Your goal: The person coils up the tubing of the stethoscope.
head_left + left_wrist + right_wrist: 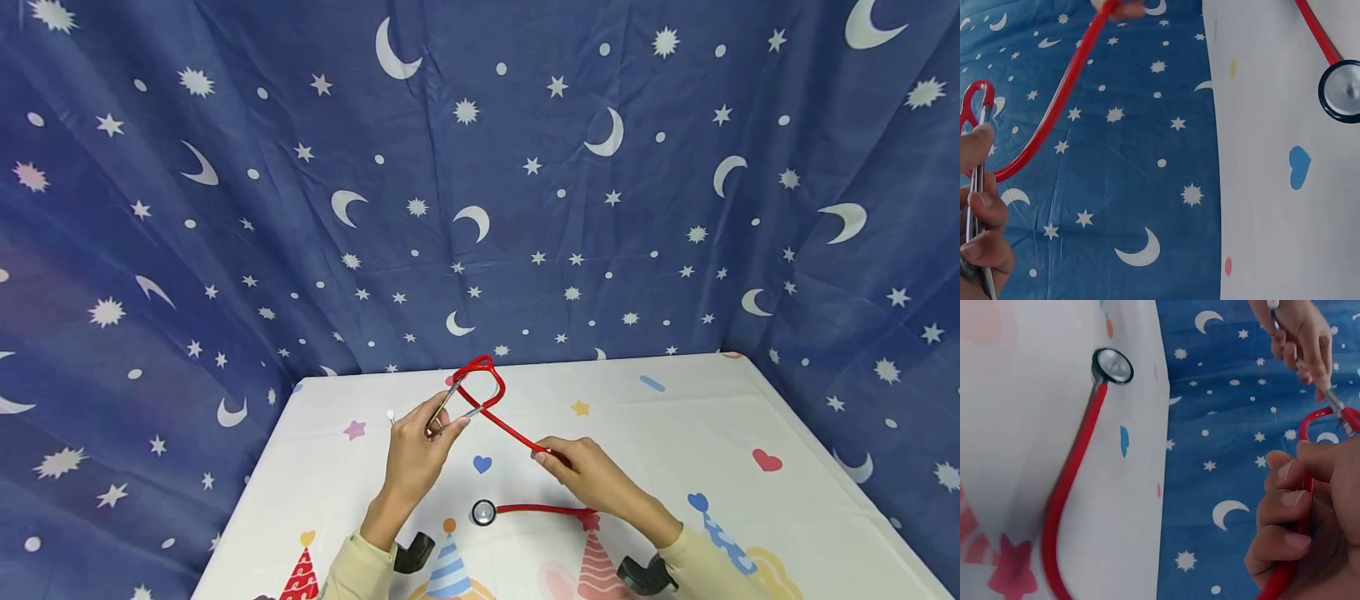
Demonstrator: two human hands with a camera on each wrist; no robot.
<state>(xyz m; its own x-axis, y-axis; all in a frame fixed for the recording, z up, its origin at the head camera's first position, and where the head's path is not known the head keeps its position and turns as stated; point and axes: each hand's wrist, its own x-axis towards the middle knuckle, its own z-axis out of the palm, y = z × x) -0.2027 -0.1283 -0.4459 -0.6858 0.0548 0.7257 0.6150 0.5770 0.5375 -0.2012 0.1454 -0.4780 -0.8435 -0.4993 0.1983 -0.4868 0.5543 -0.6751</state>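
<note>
Red stethoscope (513,432) partly held above white patterned tablecloth (660,433), left hand (415,450) gripping its metal ear tubes (472,412), right hand (596,477) gripping its tubing (536,507), chest piece (483,512) lying on tablecloth.

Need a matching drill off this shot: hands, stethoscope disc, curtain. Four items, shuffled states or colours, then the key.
Column one:
1. Left hand
2. Right hand
3. Stethoscope disc
4. Curtain

Column two:
A. Dark blue, with pale moons and stars
B. Grips the red tubing
C. Silvery, with a black rim
D. Holds the metal ear tubes

Pairs: 1-D, 2-B, 3-C, 4-A
</note>
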